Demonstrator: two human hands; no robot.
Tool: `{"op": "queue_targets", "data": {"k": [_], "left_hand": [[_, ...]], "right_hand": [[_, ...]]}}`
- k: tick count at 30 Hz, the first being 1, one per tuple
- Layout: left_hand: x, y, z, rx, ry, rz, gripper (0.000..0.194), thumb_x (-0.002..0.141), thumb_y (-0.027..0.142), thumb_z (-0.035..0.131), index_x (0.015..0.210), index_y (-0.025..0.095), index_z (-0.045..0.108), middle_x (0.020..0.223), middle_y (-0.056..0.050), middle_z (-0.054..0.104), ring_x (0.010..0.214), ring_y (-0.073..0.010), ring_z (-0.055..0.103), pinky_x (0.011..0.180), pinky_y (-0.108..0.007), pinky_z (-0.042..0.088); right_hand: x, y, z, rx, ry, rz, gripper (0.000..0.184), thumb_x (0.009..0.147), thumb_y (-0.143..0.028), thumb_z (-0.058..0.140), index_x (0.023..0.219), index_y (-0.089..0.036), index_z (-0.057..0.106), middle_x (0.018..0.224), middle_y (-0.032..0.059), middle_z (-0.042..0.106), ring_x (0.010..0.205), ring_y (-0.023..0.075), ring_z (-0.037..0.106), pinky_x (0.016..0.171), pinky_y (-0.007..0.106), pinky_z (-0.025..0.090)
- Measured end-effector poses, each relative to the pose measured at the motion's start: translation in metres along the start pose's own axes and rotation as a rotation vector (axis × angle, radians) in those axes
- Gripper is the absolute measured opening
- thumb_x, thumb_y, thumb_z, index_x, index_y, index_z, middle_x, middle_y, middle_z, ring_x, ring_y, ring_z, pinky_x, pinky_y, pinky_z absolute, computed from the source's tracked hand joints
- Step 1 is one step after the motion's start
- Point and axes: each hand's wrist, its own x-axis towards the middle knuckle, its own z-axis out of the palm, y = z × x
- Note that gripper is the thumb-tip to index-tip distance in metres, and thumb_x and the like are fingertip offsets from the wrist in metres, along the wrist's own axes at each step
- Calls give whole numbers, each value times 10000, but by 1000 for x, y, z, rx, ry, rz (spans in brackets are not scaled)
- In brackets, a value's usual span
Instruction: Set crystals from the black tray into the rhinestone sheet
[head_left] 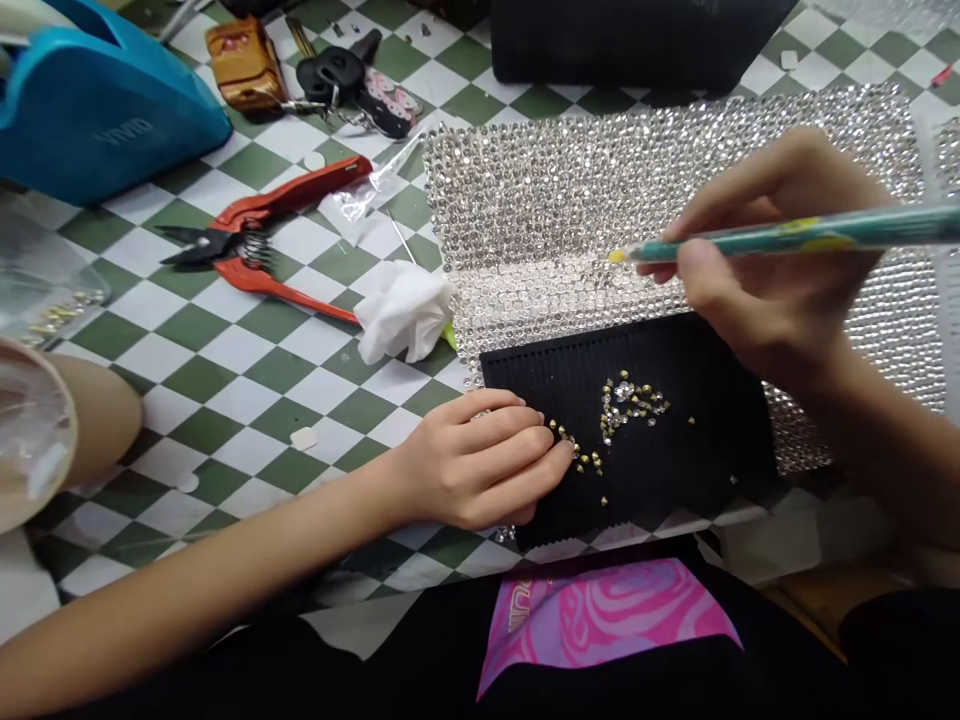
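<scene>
My right hand (772, 280) grips a green pencil (862, 232) with a pale yellow tip, like a rhinestone picker. Its tip hovers at or just above a glittering rhinestone mesh sheet (570, 190); whether it touches, I cannot tell. Across the sheet's middle runs a paler band with stones less densely set. A black ridged tray (705, 390) overlaps the sheet's near edge. Loose gold-backed rhinestones (626, 400) lie scattered on it. My left hand (487, 460) rests over the tray's left edge, fingers stretched out, fingertips beside some of the stones.
Red-handled pruning shears (247, 225) lie left of the sheet, near a crumpled white tissue (405, 310). Keys (337, 75), a blue tape dispenser (112, 110) and a black box (630, 45) stand farther back. A beige cup (105, 420) is at the left.
</scene>
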Motion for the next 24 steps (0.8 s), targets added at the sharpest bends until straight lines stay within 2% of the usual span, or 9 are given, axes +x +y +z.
{"op": "queue_targets", "data": {"k": [3, 7, 11, 16, 20, 24], "left_hand": [[-1, 0, 0, 2, 4, -3, 295, 883, 326, 400, 907, 168, 647, 762, 18, 674, 790, -79, 611, 768, -231, 510], [-1, -1, 0, -1, 8, -3, 312, 889, 351, 395, 912, 170, 649, 759, 17, 669, 796, -78, 607, 771, -230, 510], [-1, -1, 0, -3, 7, -7, 320, 893, 342, 385, 910, 167, 652, 759, 16, 668, 803, -81, 604, 780, -234, 509], [-1, 0, 0, -5, 18, -8, 322, 892, 336, 381, 903, 164, 653, 762, 16, 670, 801, -84, 607, 777, -238, 506], [-1, 1, 0, -5, 26, -4, 321, 890, 319, 377, 901, 161, 656, 749, 19, 670, 788, -89, 615, 774, -243, 505], [0, 1, 0, -10, 18, -5, 296, 883, 296, 402, 887, 159, 664, 740, 26, 673, 770, -83, 624, 759, -237, 505]], "right_hand": [[4, 10, 8, 13, -55, -30, 104, 824, -133, 593, 825, -235, 569, 818, -9, 587, 694, 97, 615, 608, 248, 536], [3, 12, 8, -96, -97, -113, 149, 805, -73, 602, 840, -213, 568, 813, -12, 600, 718, 70, 598, 648, 196, 502], [3, 12, 5, -169, -138, -131, 109, 815, -108, 618, 840, -197, 560, 788, -20, 610, 706, 59, 595, 620, 181, 457], [3, 16, 7, -183, -112, -119, 98, 801, -127, 627, 828, -202, 570, 756, -23, 615, 672, 74, 587, 592, 205, 453], [3, 13, 5, -162, -36, -185, 123, 770, -93, 630, 824, -198, 599, 752, -16, 621, 648, 84, 588, 554, 213, 470], [-7, -7, -8, -200, -23, -81, 132, 751, -83, 645, 845, -177, 650, 803, 4, 660, 651, 79, 605, 569, 220, 496]]}}
